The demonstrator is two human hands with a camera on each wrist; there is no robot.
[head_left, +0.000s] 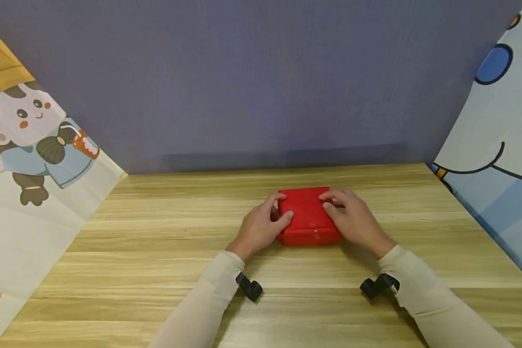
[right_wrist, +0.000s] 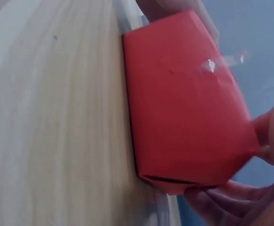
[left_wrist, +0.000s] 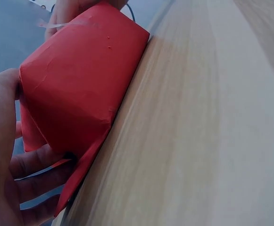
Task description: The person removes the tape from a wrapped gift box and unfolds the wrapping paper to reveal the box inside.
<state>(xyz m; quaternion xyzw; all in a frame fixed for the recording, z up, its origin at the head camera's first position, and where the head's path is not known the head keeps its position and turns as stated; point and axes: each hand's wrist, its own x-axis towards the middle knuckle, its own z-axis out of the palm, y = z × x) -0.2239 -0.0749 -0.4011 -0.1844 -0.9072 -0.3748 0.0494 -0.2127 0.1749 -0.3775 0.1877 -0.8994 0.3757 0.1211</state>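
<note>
A box wrapped in red paper point(head_left: 306, 212) lies flat on the wooden table. My left hand point(head_left: 260, 226) grips its left end, thumb on the top edge and fingers against the folded end; a loose red flap point(left_wrist: 78, 181) sticks out low there in the left wrist view. At the opposite end my right hand point(head_left: 360, 221) holds the box, its thumb and index finger at the top edge and other fingers curled against the end fold. Clear tape point(right_wrist: 211, 65) shines on the near upper edge. In the right wrist view a dark slit shows in the right-end fold.
The table point(head_left: 156, 232) has a light wood grain. A grey-blue panel point(head_left: 261, 87) rises behind it. Cartoon-printed sheets stand on the left point(head_left: 39, 140) and right point(head_left: 504, 135). Each sleeve carries a small black wrist camera point(head_left: 250, 287).
</note>
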